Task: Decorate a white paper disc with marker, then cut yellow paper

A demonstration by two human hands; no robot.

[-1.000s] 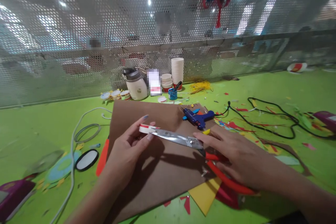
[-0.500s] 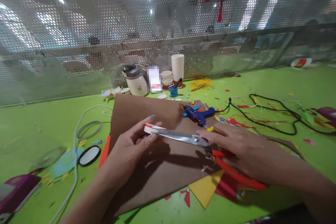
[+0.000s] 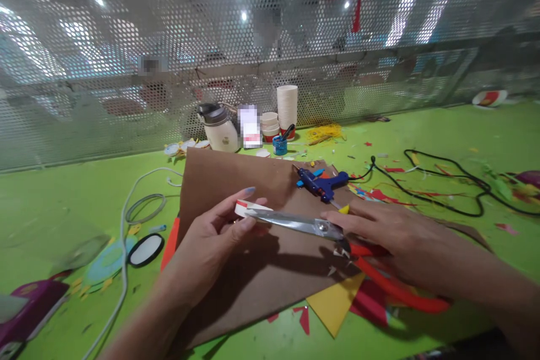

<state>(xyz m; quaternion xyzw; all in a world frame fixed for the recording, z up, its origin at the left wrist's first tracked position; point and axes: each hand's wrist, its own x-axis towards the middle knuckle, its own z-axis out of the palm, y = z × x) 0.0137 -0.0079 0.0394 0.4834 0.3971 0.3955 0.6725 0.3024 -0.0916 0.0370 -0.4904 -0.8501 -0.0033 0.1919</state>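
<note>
Resting over a brown cardboard sheet on the green table, a small white paper ring with a red stripe is being pinched between the thumb and fingers of the left hand. Red-handled scissors are being gripped by the right hand, their silver blades nearly shut and the tips being pressed against the ring. A blue glue gun is lying just behind the scissors, its black cord being trailed off to the right. Paper cups and a white jug are being kept by the perforated metal screen.
</note>
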